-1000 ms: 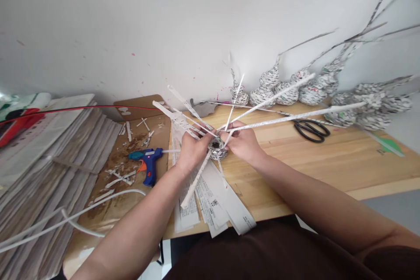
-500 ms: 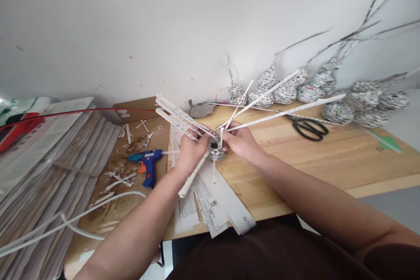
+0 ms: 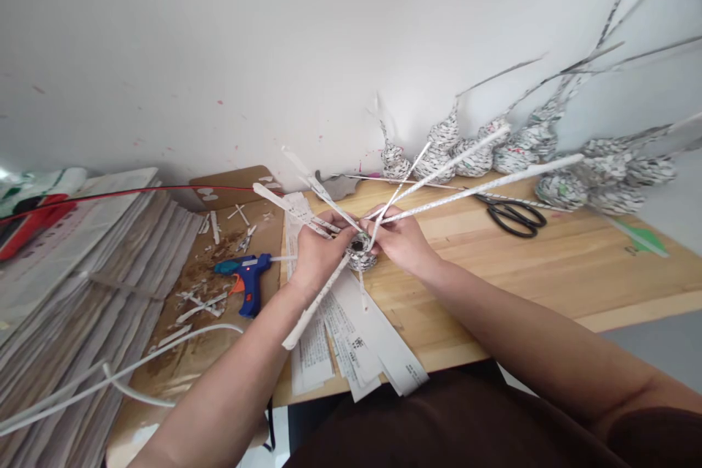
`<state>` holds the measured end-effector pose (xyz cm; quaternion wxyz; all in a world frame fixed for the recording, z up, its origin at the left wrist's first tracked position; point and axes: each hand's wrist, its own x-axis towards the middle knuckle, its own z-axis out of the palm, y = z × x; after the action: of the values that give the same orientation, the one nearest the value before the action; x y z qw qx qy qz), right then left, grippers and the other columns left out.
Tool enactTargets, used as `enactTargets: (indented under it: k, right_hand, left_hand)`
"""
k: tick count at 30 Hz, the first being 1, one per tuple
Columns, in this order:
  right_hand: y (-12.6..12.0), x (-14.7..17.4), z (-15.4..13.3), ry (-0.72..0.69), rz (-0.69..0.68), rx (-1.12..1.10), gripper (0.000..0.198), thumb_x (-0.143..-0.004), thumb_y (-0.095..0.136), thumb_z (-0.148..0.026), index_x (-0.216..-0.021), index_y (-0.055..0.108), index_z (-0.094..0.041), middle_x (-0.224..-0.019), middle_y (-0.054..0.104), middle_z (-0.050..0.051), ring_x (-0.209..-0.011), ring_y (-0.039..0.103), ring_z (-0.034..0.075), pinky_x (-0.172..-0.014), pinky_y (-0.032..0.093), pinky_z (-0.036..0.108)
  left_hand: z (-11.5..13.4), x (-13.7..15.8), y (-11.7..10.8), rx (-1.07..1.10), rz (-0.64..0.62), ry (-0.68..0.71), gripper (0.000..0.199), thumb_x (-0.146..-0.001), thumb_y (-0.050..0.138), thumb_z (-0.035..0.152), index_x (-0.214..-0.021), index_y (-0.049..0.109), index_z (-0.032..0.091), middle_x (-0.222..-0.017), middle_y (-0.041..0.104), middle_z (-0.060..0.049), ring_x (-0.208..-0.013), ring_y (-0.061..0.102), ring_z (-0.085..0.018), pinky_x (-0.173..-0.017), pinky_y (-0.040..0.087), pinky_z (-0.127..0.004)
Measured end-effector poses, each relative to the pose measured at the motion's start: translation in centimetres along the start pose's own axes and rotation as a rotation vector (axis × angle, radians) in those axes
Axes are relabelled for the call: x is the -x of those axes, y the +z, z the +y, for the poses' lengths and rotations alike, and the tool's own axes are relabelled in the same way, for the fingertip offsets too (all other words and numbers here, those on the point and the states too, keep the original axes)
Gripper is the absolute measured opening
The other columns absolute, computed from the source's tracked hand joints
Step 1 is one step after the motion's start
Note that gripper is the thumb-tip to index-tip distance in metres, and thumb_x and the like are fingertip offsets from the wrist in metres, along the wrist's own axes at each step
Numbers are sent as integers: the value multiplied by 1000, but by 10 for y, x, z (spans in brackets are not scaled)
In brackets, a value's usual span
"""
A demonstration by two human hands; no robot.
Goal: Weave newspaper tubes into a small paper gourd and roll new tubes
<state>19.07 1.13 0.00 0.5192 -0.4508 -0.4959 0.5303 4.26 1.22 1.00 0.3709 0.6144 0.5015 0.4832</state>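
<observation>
- Taking the small woven paper ring [image 3: 363, 262] as my clock centre, I see it near the middle of the view, over the table [image 3: 493, 274].
- My left hand [image 3: 321, 252] is pinched on its rim at ten o'clock.
- My right hand [image 3: 406, 243] is pinched on the white paper tubes [image 3: 466, 194] at two o'clock.
- Paper strips [image 3: 378, 340] lie below, around six o'clock.
- I've got the glue gun [image 3: 251, 284] near nine, scissors [image 3: 518, 219] between two and three, and woven paper gourds [image 3: 439, 164] from one to two.
</observation>
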Motion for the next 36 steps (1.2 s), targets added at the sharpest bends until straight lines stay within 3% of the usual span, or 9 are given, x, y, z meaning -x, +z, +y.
enactTargets:
  k: [7, 10, 12, 18, 23, 36]
  right_hand:
    - [-4, -2, 2, -27, -67, 44, 28, -70, 75, -41, -77, 67, -15, -73, 70, 4, -64, 63, 14, -58, 50, 24]
    - [-4, -2, 7, -104, -25, 100, 23, -73, 71, -38, -78, 70, -16, -76, 72, 4, -68, 64, 14, -65, 51, 26]
    - [-3, -2, 9, -118, -19, 99, 22, -75, 69, -38, -80, 71, -17, -74, 72, 3, -65, 63, 14, -62, 50, 26]
    - [-2, -1, 9, -150, -8, 115, 21, -75, 68, -37, -70, 69, -16, -68, 70, 3, -57, 62, 14, -54, 48, 25]
    - [-1, 1, 11, -246, 34, 206, 15, -76, 67, -32, -75, 69, -17, -77, 73, 5, -67, 66, 16, -64, 52, 27]
    - [-6, -1, -1, -201, 81, 220, 18, -75, 69, -33, -80, 67, -16, -72, 70, 4, -61, 63, 14, -56, 49, 24]
  left_hand:
    - [-14, -7, -4, 22, 197, -2, 26, -71, 71, 28, -94, 74, 15, -82, 76, -5, -74, 70, -19, -66, 54, -27]
    - [-13, -8, -4, 21, 162, -5, 29, -74, 69, 27, -99, 74, 15, -84, 77, -5, -75, 71, -19, -67, 55, -26]
    - [-9, -6, -4, -4, 133, 6, 29, -75, 68, 25, -100, 73, 14, -86, 77, -5, -78, 71, -19, -71, 55, -27]
    - [1, -3, -3, -103, 125, 6, 12, -73, 68, 21, -80, 76, 15, -87, 78, -6, -82, 72, -21, -78, 55, -30]
    - [3, -2, -3, -75, 112, -30, 14, -72, 68, 21, -83, 76, 15, -84, 77, -6, -80, 72, -21, -78, 55, -31]
    - [-6, 9, 13, -14, 109, 60, 9, -76, 65, 24, -75, 69, 16, -72, 72, -2, -69, 66, -16, -68, 51, -26]
